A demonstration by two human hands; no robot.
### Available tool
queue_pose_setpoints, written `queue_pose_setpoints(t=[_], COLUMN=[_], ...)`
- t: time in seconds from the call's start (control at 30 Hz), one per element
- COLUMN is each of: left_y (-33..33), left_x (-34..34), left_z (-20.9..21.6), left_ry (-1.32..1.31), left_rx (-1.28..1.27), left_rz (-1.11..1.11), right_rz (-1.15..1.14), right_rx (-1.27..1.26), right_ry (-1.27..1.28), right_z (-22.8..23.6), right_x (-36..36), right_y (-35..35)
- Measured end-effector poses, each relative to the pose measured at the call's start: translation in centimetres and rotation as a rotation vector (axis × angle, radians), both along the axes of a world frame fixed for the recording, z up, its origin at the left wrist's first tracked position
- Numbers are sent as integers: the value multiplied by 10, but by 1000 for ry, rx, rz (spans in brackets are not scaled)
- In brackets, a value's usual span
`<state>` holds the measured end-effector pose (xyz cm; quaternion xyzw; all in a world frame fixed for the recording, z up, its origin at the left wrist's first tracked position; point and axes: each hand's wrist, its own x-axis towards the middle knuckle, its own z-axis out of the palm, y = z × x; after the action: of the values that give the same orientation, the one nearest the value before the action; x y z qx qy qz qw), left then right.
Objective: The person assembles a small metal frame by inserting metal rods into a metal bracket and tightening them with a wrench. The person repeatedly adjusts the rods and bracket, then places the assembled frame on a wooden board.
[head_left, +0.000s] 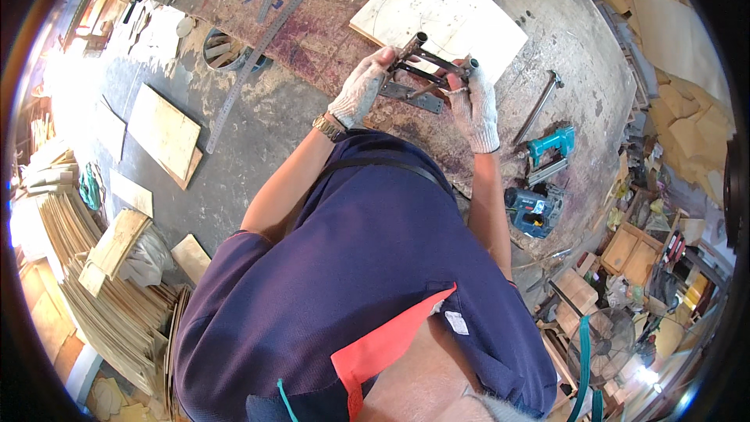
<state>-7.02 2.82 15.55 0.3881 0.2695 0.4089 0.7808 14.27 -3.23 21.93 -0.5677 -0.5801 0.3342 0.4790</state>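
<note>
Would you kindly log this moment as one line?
Left white-gloved hand: grips dark metal tubular frame | right white-gloved hand: grips frame's other end | beyond: pale flat wooden board | right: teal nail gun

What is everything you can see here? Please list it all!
Metal frame: 1, dark, in both hands
Drawn-on board: 1, pale, on the table
Table: 1, stained brown, ahead
Hammer: 1, grey, table's right
Nail gun: 1, teal, below the hammer
Power tool: 1, blue, below the nail gun
Long ruler: 1, silver, left of the frame
Stacked boards: many, tan, lower left
Clutter: too jumbled to count, mixed colours, right
Shirt: 1, navy, on the person
Watch: 1, gold, left wrist
Left hand: 1, white glove, frame's left
Right hand: 1, white glove, frame's right
</note>
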Motion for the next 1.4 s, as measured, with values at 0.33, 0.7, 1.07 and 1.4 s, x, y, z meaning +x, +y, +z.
queue_pose_setpoints(t=[0.33,0.7,1.07,1.4], left_y=[19,18,-4,2], left_x=[0,0,12,30], left_z=[14,15,-1,17], left_ry=[-120,-87,486,827], left_rx=[-157,-121,356,312], left_rz=[-98,-134,61,152], right_rz=[99,292,411,338], right_rx=[-7,-202,-188,-201], right_ry=[-137,-808,-687,-727], right_z=[38,115,110,99], right_x=[4,-36,-40,-40], right_y=[10,52,67,65])
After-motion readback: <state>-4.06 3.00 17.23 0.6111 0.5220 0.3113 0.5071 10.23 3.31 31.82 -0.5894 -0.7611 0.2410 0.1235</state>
